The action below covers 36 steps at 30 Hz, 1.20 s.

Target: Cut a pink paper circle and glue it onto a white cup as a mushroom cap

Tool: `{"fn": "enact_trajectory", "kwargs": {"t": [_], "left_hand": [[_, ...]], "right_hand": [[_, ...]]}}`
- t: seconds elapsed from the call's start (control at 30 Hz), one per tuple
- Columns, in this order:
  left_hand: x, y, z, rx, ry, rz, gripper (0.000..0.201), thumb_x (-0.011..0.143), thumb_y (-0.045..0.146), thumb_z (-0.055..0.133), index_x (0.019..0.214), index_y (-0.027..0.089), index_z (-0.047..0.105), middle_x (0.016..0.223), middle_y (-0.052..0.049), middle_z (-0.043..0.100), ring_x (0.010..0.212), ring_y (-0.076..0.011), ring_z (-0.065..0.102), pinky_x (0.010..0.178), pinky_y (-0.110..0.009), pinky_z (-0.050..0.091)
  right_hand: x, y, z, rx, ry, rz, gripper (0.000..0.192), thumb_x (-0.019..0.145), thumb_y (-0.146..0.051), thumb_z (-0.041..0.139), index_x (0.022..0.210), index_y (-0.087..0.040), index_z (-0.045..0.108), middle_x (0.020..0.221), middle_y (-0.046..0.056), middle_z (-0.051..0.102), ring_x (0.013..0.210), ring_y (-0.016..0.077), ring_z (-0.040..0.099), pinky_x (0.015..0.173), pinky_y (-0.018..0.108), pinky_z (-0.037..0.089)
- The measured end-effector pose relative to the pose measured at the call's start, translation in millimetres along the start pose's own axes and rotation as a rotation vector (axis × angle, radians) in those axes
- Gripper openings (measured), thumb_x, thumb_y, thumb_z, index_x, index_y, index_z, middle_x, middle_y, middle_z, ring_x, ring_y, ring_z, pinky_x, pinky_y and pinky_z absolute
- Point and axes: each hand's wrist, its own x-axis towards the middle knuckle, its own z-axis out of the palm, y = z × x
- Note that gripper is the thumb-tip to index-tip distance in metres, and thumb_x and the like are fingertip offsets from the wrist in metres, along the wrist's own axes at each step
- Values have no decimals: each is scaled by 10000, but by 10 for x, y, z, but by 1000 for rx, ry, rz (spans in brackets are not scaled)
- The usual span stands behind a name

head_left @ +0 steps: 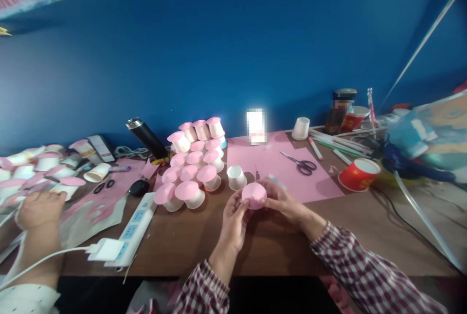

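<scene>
Wooden table (277, 241); both hands' fingers (272, 196) hide pink-topped cup's (254, 194) body.

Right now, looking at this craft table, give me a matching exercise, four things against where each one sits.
Things:
1. scissors
2. red paper cup
3. power strip
4. pink-topped cup

Places:
A. between left hand and right hand
B. on the pink paper sheet
C. left of the hands, charger plugged in
D. on its side, right of the pink sheet

Pairs: 1-B, 2-D, 3-C, 4-A

Scissors (301, 163) lie on pink paper (277, 168) far right; a red cup (359, 174) rests beside it; a power strip (133, 229) lies near left.
</scene>
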Motion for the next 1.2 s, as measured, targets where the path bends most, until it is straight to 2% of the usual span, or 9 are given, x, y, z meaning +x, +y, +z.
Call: {"fn": "enact_trajectory", "kwargs": {"t": [0.1, 0.3, 0.43, 0.57, 0.67, 0.77, 0.97, 1.1, 1.2], "left_hand": [[-95, 23, -36, -28, -28, -18, 455, 671, 242, 740, 1093, 192, 577, 1011, -49, 665, 870, -140, 631, 784, -258, 490], [-261, 93, -128, -8, -164, -152, 457, 736, 260, 694, 1158, 200, 529, 1087, -82, 637, 870, -149, 624, 723, -248, 494], [-270, 136, -176, 72, -185, -234, 400, 722, 310, 704, 1071, 163, 574, 948, -74, 656, 748, -128, 616, 647, -230, 477], [-270, 157, -186, 181, -230, -259, 412, 628, 233, 781, 989, 139, 605, 828, -57, 677, 700, -115, 617, 661, -217, 462], [-296, 166, -190, 169, -163, -213, 387, 644, 258, 769, 976, 149, 603, 827, -48, 678, 701, -116, 618, 648, -216, 464], [-339, 171, -194, 104, -104, -160, 372, 657, 279, 759, 968, 153, 599, 830, -43, 677, 718, -122, 623, 667, -229, 480], [-422, 145, -162, 141, -85, -123, 343, 656, 279, 760, 930, 133, 614, 820, -55, 688, 713, -120, 627, 689, -238, 492], [-460, 131, -140, 207, -123, -150, 334, 671, 288, 747, 939, 141, 612, 853, -58, 691, 739, -131, 630, 689, -237, 487], [-467, 124, -161, 195, -138, -170, 365, 658, 268, 757, 966, 143, 604, 879, -59, 685, 756, -135, 627, 693, -243, 487]], "right_hand": [[-81, 30, 45, 15, -20, 33, 521, 731, -367, 713, 1178, -215, 494, 961, 50, 648, 860, 186, 606, 716, 290, 487], [-248, 75, 66, -56, -1, 33, 370, 806, -336, 636, 1133, -213, 515, 905, 28, 624, 825, 157, 584, 701, 266, 462], [-325, 61, 96, -214, -74, 57, 417, 818, -294, 619, 1200, -217, 471, 710, -32, 561, 650, 118, 545, 585, 226, 423], [-360, 34, 180, -321, -64, 34, 443, 808, -307, 627, 1218, -234, 477, 761, -11, 603, 709, 144, 575, 642, 259, 456], [-390, 12, 275, -239, 91, 36, 340, 844, -402, 563, 1143, -238, 554, 929, 30, 630, 832, 178, 591, 723, 296, 477], [-435, 27, 378, -40, 204, 94, 318, 863, -474, 504, 1059, -242, 594, 856, 22, 641, 776, 179, 605, 680, 299, 490], [-503, 143, 494, 138, 235, 46, 329, 750, -360, 702, 1012, -208, 571, 931, 43, 672, 841, 170, 621, 753, 287, 483], [-521, 179, 493, 171, 239, 57, 376, 740, -319, 717, 1035, -215, 510, 795, 11, 679, 715, 154, 631, 670, 278, 488], [-531, 186, 490, 164, 234, 80, 367, 760, -322, 700, 1050, -210, 505, 815, 17, 682, 730, 153, 635, 678, 277, 489]]}}
